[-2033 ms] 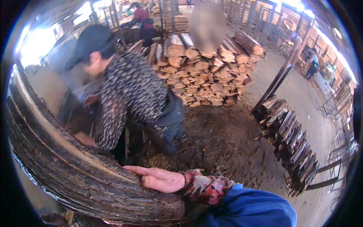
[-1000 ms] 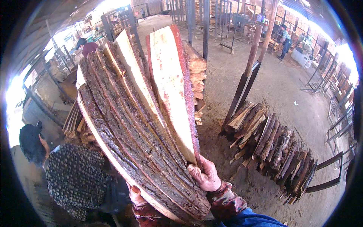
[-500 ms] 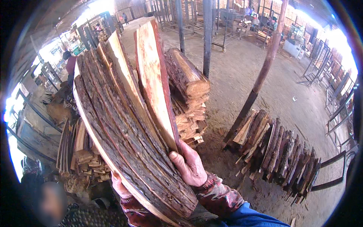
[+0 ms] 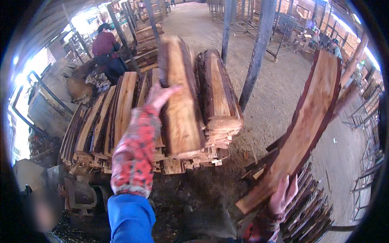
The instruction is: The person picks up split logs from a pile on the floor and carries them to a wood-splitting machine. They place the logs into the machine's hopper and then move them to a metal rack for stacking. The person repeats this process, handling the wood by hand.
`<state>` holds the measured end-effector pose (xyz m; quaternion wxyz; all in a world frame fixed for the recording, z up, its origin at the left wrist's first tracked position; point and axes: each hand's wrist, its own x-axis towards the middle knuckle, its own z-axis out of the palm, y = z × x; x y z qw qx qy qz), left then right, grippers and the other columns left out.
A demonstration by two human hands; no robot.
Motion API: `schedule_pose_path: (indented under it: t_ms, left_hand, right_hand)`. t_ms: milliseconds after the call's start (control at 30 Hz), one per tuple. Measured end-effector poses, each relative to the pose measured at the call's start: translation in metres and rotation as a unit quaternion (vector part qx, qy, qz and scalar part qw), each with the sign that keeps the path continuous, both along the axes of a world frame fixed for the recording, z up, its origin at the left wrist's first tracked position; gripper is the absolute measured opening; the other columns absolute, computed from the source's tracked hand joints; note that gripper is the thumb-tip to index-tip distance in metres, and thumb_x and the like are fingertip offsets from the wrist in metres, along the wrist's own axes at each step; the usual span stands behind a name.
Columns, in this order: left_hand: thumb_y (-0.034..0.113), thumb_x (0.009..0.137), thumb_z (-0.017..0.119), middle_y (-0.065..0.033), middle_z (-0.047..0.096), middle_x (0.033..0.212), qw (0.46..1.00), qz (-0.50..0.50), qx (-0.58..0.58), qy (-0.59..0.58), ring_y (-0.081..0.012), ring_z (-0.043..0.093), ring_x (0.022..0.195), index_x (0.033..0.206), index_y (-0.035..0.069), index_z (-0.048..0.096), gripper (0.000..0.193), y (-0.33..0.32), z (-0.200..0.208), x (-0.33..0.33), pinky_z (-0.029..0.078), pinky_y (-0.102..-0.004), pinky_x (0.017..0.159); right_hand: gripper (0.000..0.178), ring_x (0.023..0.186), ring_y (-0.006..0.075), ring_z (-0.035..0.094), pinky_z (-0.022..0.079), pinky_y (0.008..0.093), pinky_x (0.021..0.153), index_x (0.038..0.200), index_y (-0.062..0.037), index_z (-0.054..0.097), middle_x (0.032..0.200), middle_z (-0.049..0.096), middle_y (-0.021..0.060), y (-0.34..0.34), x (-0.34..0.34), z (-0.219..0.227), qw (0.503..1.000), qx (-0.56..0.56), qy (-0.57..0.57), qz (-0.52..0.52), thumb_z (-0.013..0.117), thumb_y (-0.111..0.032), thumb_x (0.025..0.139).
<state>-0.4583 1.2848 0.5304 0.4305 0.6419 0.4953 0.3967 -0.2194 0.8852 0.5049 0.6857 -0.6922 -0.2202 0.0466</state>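
My left hand (image 4: pixel 159 98) reaches forward to a thick, bark-edged wooden slab (image 4: pixel 180 101) on top of the stack in front of me. Its thumb lies across the pale sawn face, and the other fingers are at the left edge, partly hidden. Off to the right, my right hand (image 4: pixel 283 195) grips a long bark-edged board (image 4: pixel 306 115) near its lower end. This board stands tilted in the air, its top leaning right and away, with its reddish sawn face toward me. Motion blurs both hands slightly.
Stacked slabs (image 4: pixel 125 95) spread to the left, and another bark-edged pile (image 4: pixel 221 91) adjoins on the right. More slabs (image 4: pixel 310 206) lie at lower right. Metal posts (image 4: pixel 259 52) rise beyond the stack. A person (image 4: pixel 106 50) works at far left; another is blurred at lower left.
The bundle of slabs between both hands is no longer held together. My hands have moved apart, the right one out to the right with a single board. The view has shifted.
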Motion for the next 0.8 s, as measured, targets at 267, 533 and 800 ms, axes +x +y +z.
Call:
schedule_pose_path:
  t_ms: [267, 533, 800]
  left_hand:
    - [0.055, 0.063, 0.074, -0.0262, 0.040, 0.132, 0.982, 0.071, 0.039, 0.169, -0.0300, 0.040, 0.123, 0.131, -0.013, 0.028, 0.107, 0.029, -0.023, 0.014, 0.032, -0.0346, 0.102]
    - [0.037, 0.077, 0.068, -0.0178, 0.047, 0.128, 0.982, -0.060, 0.180, 0.015, -0.0251, 0.044, 0.120, 0.133, -0.002, 0.036, 0.075, -0.133, 0.008, 0.003, 0.030, -0.0314, 0.102]
    - [0.026, 0.087, 0.059, -0.0156, 0.063, 0.101, 0.942, 0.167, 0.289, 0.044, -0.0201, 0.058, 0.095, 0.104, -0.006, 0.060, 0.037, -0.129, -0.013, 0.022, 0.044, -0.0322, 0.086]
  right_hand:
    - [0.033, 0.073, 0.0210, 0.057, 0.046, 0.0328, 0.069, 0.111, 0.0057, 0.051, 0.085, 0.061, 0.0122, -0.015, 0.025, -0.022, 0.974, -0.077, -0.010, 0.214, 0.057, -0.016, 0.086]
    - [0.028, 0.074, 0.0294, 0.062, 0.047, 0.0349, 0.066, 0.105, 0.0055, 0.055, 0.082, 0.063, 0.0173, 0.003, 0.026, -0.012, 0.917, -0.170, -0.126, 0.338, 0.053, -0.010, 0.081]
    - [0.027, 0.073, 0.0321, 0.061, 0.048, 0.0344, 0.067, 0.105, 0.0052, 0.053, 0.082, 0.060, 0.0202, 0.014, 0.013, -0.029, 0.901, -0.152, -0.134, 0.384, 0.051, -0.009, 0.082]
